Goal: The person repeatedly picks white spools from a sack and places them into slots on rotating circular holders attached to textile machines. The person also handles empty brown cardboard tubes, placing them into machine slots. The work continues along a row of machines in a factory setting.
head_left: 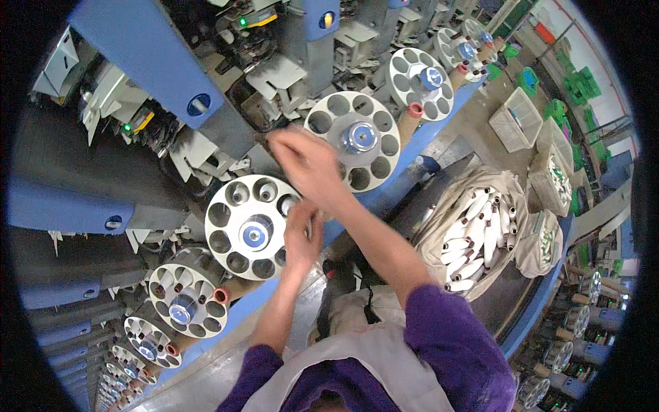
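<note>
A white round magazine (233,259) with a ring of round pockets and a blue hub sits at centre left. White yarn bobbins (239,194) stand in some of its upper pockets. At its right rim is my left hand (302,237), fingers curled in; what they hold, if anything, is hidden. Above it, between this magazine and a second round magazine (360,139), my right hand (305,161) is raised, slightly blurred. Its fingers are drawn together, and I cannot make out anything in them.
A cloth-lined container (427,250) full of white yarn bobbins (473,240) stands at my right. Further round magazines (189,301) run along the blue machine rail (240,310). Reddish-brown tubes (410,120) stick up beside them. White crates (516,122) stand at the far right.
</note>
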`<state>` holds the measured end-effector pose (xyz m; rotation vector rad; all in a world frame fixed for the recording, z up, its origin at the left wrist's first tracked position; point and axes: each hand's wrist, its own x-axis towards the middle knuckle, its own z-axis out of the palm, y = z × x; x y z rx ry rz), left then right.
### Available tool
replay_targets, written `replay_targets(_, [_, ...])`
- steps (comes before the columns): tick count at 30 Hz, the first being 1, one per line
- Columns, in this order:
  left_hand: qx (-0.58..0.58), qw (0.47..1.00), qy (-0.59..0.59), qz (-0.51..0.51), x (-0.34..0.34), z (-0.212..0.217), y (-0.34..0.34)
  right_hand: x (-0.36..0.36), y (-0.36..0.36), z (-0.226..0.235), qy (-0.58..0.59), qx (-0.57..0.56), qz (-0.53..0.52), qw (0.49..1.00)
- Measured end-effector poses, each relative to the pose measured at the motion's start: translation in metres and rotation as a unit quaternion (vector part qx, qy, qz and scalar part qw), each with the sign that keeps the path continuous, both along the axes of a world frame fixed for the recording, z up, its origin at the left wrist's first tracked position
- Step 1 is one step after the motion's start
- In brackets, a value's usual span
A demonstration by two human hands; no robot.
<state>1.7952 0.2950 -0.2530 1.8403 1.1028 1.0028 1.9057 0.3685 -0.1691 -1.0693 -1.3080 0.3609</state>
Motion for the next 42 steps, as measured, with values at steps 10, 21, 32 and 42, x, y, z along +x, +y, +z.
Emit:
replay_targets(10, [-0.228, 0.955, 0.125, -0.141, 0.100, 0.026, 0.026, 0.093, -0.172, -0.108, 0.126, -0.245, -0.067, 0.959])
replay_targets(21, [0.348, 0.880, 0.293, 0.140, 0.108, 0.091, 0.123, 0.167, -0.304, -0.161, 0.217, -0.333, 0.213, 0.893])
replay_targets(32, [0.082, 0.904, 0.336, -0.250, 0.395, -0.110, -0.134, 0.450, -0.486, -0.224, 0.042, -0.524, -0.647, 0.552])
replay_targets(42, [-0.435, 0.869, 0.042, -0.232, 0.404, -0.035, -0.119, 0.422, -0.473, -0.135, 0.382, -0.319, -0.415, 0.762])
